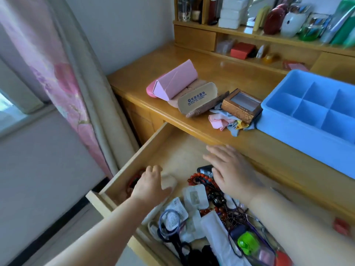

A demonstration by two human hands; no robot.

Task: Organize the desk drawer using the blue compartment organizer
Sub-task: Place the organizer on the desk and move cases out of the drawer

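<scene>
The blue compartment organizer (315, 110) sits empty on the tabletop (221, 73), well apart from the open drawer (134, 156). The left hand (148, 186), fingers curled, reaches toward a red bracelet (134, 181) by the drawer wall; whether it grips anything, I cannot tell. The right hand (230, 169) hovers with fingers spread, holding nothing, above tangled bead necklaces (207, 181). Lifting one strand would likely drag others out, or snag and spill beads.

We see only part of the blue plastic compartment organizer (284, 104), cut off at the right edge. Our left hand (149, 186) hides most of a red beaded bracelet (134, 179). The wooden shelf's bottles (343, 22) are blurred.
</scene>
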